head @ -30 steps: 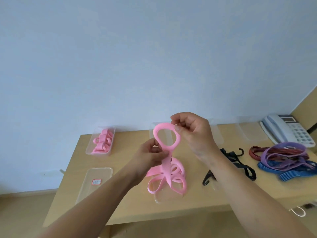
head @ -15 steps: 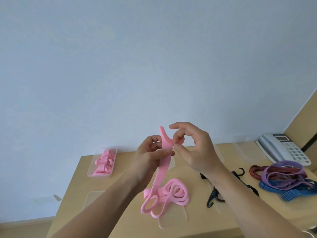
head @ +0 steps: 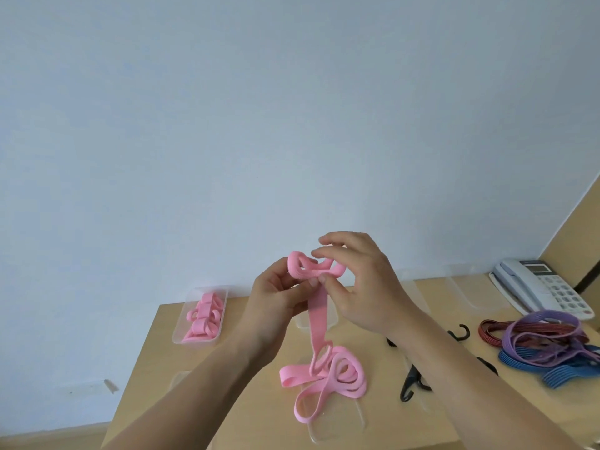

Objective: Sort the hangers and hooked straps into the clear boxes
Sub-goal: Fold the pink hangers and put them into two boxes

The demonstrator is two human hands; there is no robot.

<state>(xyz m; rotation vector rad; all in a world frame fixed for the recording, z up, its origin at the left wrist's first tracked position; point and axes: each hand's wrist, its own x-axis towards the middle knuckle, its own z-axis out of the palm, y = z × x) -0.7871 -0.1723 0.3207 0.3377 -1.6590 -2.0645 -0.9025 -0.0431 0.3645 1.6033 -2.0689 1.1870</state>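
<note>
Both grips pinched on pink strap (head: 316,315) top fold: left hand (head: 276,297), right hand (head: 363,284). Strap tail coiled on worktop (head: 156,355). Clear box (head: 201,315) of pink straps far left.

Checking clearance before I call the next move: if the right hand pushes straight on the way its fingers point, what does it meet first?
The right hand points leftward, so it would first meet the pink strap, then the left hand. Depth is uncertain.

box (head: 181,329) left | telephone (head: 539,287) right | both on table (head: 156,345)
</note>
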